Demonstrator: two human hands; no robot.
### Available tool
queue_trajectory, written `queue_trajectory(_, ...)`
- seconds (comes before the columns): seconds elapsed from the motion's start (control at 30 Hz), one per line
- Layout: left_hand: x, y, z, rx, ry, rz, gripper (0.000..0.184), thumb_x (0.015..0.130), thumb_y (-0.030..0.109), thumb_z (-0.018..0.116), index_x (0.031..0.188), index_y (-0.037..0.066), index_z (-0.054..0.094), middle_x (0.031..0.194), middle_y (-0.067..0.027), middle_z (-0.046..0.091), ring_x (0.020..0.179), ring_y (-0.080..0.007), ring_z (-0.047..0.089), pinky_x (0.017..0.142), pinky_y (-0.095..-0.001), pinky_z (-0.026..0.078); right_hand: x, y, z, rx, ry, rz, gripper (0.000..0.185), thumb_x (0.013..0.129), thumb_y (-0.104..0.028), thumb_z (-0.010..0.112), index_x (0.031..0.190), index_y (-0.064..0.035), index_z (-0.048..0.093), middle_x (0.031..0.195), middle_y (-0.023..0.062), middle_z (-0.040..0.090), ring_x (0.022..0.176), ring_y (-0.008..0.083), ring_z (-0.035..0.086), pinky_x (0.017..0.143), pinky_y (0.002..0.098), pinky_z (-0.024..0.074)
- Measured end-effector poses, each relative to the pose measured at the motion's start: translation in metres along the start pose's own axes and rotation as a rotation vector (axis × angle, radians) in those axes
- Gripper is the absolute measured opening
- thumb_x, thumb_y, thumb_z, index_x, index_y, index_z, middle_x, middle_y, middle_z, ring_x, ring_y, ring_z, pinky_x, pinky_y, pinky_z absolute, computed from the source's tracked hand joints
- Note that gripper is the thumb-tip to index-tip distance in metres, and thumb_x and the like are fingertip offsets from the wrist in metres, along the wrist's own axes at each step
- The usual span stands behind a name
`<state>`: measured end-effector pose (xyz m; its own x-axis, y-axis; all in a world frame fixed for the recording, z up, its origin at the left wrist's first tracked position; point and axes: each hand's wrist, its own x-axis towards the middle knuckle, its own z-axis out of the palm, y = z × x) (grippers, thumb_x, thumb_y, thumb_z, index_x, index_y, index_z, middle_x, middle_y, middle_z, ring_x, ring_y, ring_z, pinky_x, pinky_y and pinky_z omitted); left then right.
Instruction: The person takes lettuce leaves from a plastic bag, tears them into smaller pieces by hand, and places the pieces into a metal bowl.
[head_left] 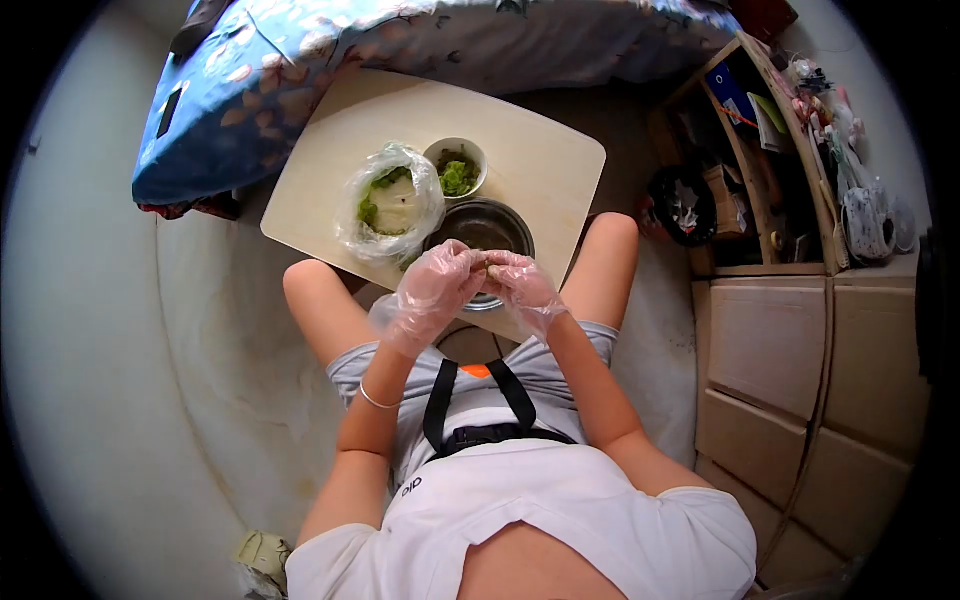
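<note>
Both my hands wear clear plastic gloves and meet above the near rim of a metal bowl [520, 232]. My left hand [437, 287] and my right hand [523, 287] have their fingers pinched together; what lies between the fingertips is too small to make out. Left of the metal bowl, a clear plastic bag [430, 200] is spread open around pale contents with green leaves [368, 210] at the edge. Behind the metal bowl stands a white bowl [482, 160] holding green leafy pieces [458, 176].
The bowls and bag rest on a pale low table [340, 115] between my knees. Beyond it is a bed with a blue floral cover [270, 90]. At the right stand a wooden shelf [745, 150], a black-lined bin [684, 205] and cardboard-like panels [765, 345].
</note>
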<state>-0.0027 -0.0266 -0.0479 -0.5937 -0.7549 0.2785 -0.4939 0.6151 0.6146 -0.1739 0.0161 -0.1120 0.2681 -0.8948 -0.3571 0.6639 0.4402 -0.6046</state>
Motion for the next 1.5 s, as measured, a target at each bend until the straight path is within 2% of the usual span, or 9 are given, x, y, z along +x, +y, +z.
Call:
queue_trajectory(0.23, -0.017, 0.015, 0.003, 0.164, 0.122, -0.098, 0.026, 0.078, 0.009, 0.068, 0.104, 0.008, 0.063, 0.083, -0.0095, 0.057, 0.076, -0.0276, 0.061, 0.066, -0.0363, 0.051, -0.002, -0.009, 0.023, -0.233, 0.075, 0.006, 0.023, 0.088, 0.0, 0.053, 0.109, 0.0044, 0.062, 0.103, 0.0094, 0.065, 0.092, 0.0161, 0.065, 0.085, 0.029, 0.0543)
queue_trajectory(0.6, -0.019, 0.028, 0.01, 0.28, 0.178, -0.177, 0.027, 0.081, 0.012, 0.065, 0.108, 0.009, 0.062, 0.084, -0.0091, 0.056, 0.075, -0.0263, 0.06, 0.066, -0.0353, 0.051, 0.006, 0.001, 0.027, -0.528, 0.151, -0.233, 0.023, 0.082, 0.001, 0.055, 0.102, 0.0038, 0.066, 0.093, 0.0052, 0.068, 0.079, 0.0108, 0.063, 0.073, 0.0239, 0.0507)
queue_trajectory(0.7, -0.019, 0.028, 0.012, 0.317, 0.169, -0.181, 0.028, 0.082, 0.012, 0.065, 0.109, 0.01, 0.061, 0.083, -0.0089, 0.055, 0.075, -0.0259, 0.06, 0.066, -0.0349, 0.051, 0.006, -0.001, 0.027, -0.665, 0.169, -0.267, 0.022, 0.082, 0.0, 0.055, 0.1, 0.0035, 0.066, 0.09, 0.0064, 0.068, 0.079, 0.0106, 0.063, 0.073, 0.0243, 0.0504)
queue_trajectory(0.87, -0.02, 0.027, 0.017, 0.325, 0.168, -0.183, 0.026, 0.082, 0.012, 0.064, 0.108, 0.009, 0.062, 0.082, -0.0094, 0.056, 0.074, -0.0263, 0.06, 0.066, -0.0356, 0.051, 0.0, -0.009, 0.034, -0.645, 0.168, -0.233, 0.021, 0.082, 0.0, 0.056, 0.1, 0.0033, 0.066, 0.088, 0.0077, 0.068, 0.08, 0.0104, 0.063, 0.074, 0.0247, 0.0507)
queue_trajectory(1.03, -0.019, 0.02, 0.017, 0.206, 0.18, -0.204, 0.021, 0.081, 0.011, 0.065, 0.101, 0.004, 0.063, 0.08, -0.0128, 0.058, 0.074, -0.0314, 0.06, 0.067, -0.0389, 0.051, -0.008, -0.018, 0.044, -0.766, 0.187, -0.221, 0.019, 0.085, 0.001, 0.056, 0.101, 0.0022, 0.064, 0.092, 0.0042, 0.066, 0.085, 0.0087, 0.06, 0.078, 0.0238, 0.0497)
queue_trajectory(1.17, -0.017, 0.016, 0.01, 0.03, 0.207, -0.169, 0.019, 0.082, 0.014, 0.065, 0.097, 0.003, 0.063, 0.082, -0.0141, 0.059, 0.075, -0.0317, 0.06, 0.068, -0.0404, 0.05, -0.006, -0.015, 0.037, -0.627, 0.136, -0.194, 0.02, 0.086, 0.001, 0.059, 0.106, 0.001, 0.062, 0.097, 0.0053, 0.065, 0.089, 0.0105, 0.061, 0.082, 0.0258, 0.0513)
queue_trajectory(1.23, -0.016, 0.016, 0.004, -0.19, 0.181, -0.244, 0.016, 0.084, 0.01, 0.065, 0.095, -0.001, 0.062, 0.083, -0.0175, 0.061, 0.077, -0.0344, 0.061, 0.069, -0.0403, 0.049, -0.007, -0.016, 0.036, -0.571, 0.124, -0.166, 0.021, 0.087, 0.001, 0.061, 0.107, 0.0008, 0.061, 0.099, 0.0056, 0.065, 0.09, 0.0112, 0.061, 0.083, 0.0265, 0.0518)
queue_trajectory(1.37, -0.023, 0.008, 0.014, -0.313, 0.228, -0.309, 0.013, 0.087, 0.008, 0.063, 0.094, -0.003, 0.062, 0.084, -0.0183, 0.061, 0.077, -0.0344, 0.061, 0.07, -0.0381, 0.049, -0.008, -0.013, 0.033, -0.478, 0.061, -0.179, 0.022, 0.087, 0.001, 0.063, 0.109, 0.0005, 0.059, 0.101, 0.0059, 0.064, 0.092, 0.0121, 0.062, 0.085, 0.0269, 0.0525)
queue_trajectory(1.5, -0.027, 0.006, 0.02, -0.599, 0.243, -0.444, 0.013, 0.091, 0.01, 0.059, 0.095, -0.003, 0.061, 0.078, -0.0109, 0.06, 0.066, -0.0201, 0.058, 0.061, -0.0314, 0.049, -0.007, -0.01, 0.035, -0.526, 0.093, -0.229, 0.024, 0.083, 0.0, 0.067, 0.106, -0.0001, 0.062, 0.096, 0.0055, 0.067, 0.089, 0.0111, 0.063, 0.078, 0.0262, 0.0539)
